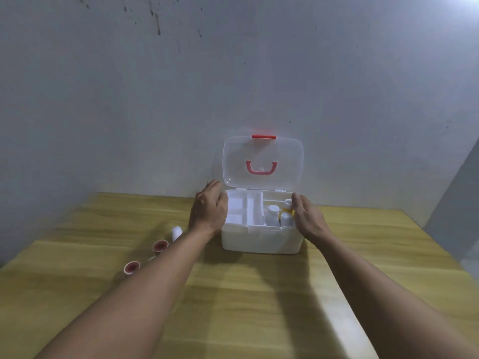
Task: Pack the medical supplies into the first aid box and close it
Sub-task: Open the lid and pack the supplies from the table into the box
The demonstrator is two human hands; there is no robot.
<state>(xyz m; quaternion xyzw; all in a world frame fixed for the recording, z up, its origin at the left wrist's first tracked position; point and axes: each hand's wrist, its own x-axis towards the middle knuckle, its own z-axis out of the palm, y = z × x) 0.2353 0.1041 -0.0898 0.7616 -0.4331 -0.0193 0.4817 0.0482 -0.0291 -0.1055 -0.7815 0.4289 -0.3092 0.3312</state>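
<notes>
The white first aid box (261, 240) stands open on the table, its clear lid (285, 161) with red handle upright against the wall. Inside lie a white divided tray (246, 206) on the left and white bottles (273, 215) on the right. My left hand (208, 209) rests at the box's left rim, fingers spread, holding nothing. My right hand (307, 216) is at the right rim, fingers beside a bottle with a yellow part (287, 211); whether it grips it I cannot tell. Two red-centred tape rolls (160, 246) (131, 267) and a white bandage roll (176, 232) lie left of the box.
The wooden table (246, 294) runs up to a grey wall (155, 99) right behind the box. Its right edge slopes off at the far right.
</notes>
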